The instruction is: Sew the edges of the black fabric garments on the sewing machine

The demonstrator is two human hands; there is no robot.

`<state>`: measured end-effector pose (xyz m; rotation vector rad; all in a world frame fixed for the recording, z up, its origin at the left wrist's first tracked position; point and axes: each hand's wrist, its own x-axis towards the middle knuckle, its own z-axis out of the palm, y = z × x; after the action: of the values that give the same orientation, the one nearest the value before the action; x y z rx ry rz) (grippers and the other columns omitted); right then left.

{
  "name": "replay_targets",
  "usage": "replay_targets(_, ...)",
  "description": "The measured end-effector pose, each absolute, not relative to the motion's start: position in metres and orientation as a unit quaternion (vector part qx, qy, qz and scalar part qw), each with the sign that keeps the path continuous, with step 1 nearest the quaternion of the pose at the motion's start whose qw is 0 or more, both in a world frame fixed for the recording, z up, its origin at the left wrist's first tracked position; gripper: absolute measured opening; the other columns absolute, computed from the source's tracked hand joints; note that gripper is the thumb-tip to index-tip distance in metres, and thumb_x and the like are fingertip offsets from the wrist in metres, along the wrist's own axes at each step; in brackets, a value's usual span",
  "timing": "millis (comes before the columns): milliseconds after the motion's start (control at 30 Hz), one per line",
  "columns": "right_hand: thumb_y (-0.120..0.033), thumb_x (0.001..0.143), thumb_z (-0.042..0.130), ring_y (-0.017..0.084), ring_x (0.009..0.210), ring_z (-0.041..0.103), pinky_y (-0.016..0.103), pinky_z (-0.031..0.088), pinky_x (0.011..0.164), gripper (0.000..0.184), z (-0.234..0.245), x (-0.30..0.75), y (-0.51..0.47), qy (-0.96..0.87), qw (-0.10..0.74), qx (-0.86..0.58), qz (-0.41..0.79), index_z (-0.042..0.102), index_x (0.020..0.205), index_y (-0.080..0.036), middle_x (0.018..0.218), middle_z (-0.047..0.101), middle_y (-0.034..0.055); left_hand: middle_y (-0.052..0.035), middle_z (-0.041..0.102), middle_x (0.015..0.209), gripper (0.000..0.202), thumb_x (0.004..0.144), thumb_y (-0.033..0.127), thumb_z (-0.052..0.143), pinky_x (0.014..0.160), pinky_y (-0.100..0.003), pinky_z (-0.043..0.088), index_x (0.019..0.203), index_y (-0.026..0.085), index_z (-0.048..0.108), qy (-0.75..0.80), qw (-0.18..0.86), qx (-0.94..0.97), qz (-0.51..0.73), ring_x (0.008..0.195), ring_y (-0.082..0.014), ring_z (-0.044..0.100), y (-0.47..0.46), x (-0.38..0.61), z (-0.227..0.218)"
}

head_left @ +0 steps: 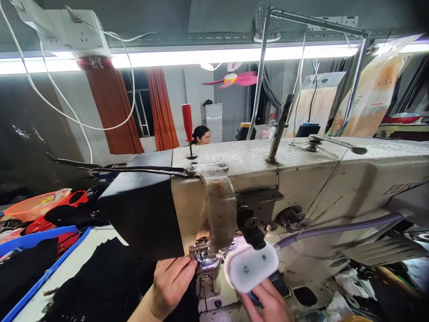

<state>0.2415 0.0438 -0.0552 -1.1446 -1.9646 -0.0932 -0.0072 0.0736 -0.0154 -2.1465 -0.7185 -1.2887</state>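
Observation:
My left hand (173,282) is at the needle area of a sewing machine (311,179), its fingers pressed together against the metal presser foot (206,259). What those fingertips pinch is too small to make out. Black fabric (189,297) hangs below and beside this hand. Low in the view, my right hand (268,304) is curled just under a white oval lamp (253,268), which hides part of its fingers. A dark, slim thing shows at these fingers; its kind is unclear. A clear curved guard (223,214) stands above the presser foot.
Black fabric pieces (97,277) lie on the table at left, beside a blue tray (43,286) and an orange basket (36,203). A red-handled screwdriver (187,123) stands upright on the machine. Scraps (357,284) lie at right. Another person's head (202,134) shows behind.

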Motion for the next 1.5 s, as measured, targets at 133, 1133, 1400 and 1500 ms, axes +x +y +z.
replay_targets(133, -0.026, 0.092, 0.052, 0.018, 0.082, 0.071, 0.019, 0.057, 0.073, 0.021, -0.064, 0.244, 0.044, -0.785, 0.416, -0.458, -0.018, 0.07, 0.098, -0.016, 0.084, 0.067, 0.0092, -0.0053, 0.072, 0.078, 0.013, 0.091, 0.009, 0.056, 0.063, -0.025, 0.046, 0.087, 0.011, 0.069, -0.263, 0.27, -0.792, -0.48, 0.072, -0.0142, 0.065, 0.075, -0.008, -0.016)
replay_targets(1133, -0.021, 0.088, 0.061, 0.017, 0.079, 0.065, 0.023, 0.053, 0.07, 0.018, -0.047, 0.203, -0.002, -0.7, 0.553, -0.396, 0.219, 0.066, 0.105, -0.025, 0.085, 0.065, 0.0008, 0.0012, 0.069, 0.073, 0.005, 0.082, 0.015, 0.066, 0.061, -0.022, 0.051, 0.079, 0.02, 0.065, -0.408, -0.111, -0.749, -0.51, 0.066, -0.0119, 0.064, 0.004, -0.016, 0.002)
replay_targets(1400, -0.013, 0.09, 0.058, 0.017, 0.076, 0.063, 0.026, 0.053, 0.067, 0.015, -0.03, 0.17, 0.009, -0.751, 0.554, -0.319, 0.166, 0.061, 0.103, -0.019, 0.082, 0.062, 0.0038, -0.0009, 0.07, 0.072, 0.003, 0.078, 0.02, 0.068, 0.063, -0.024, 0.05, 0.075, 0.019, 0.069, -0.474, -0.164, -0.692, -0.519, 0.066, -0.0143, 0.063, -0.004, -0.012, -0.002)
replay_targets(1500, -0.014, 0.091, 0.057, 0.016, 0.074, 0.063, 0.026, 0.052, 0.066, 0.01, -0.031, 0.164, 0.013, -0.751, 0.553, -0.314, 0.178, 0.061, 0.099, -0.018, 0.081, 0.061, 0.0033, -0.0004, 0.069, 0.072, 0.003, 0.078, 0.019, 0.068, 0.063, -0.023, 0.05, 0.075, 0.02, 0.068, -0.47, -0.16, -0.692, -0.525, 0.066, -0.0138, 0.062, -0.005, -0.011, -0.003)
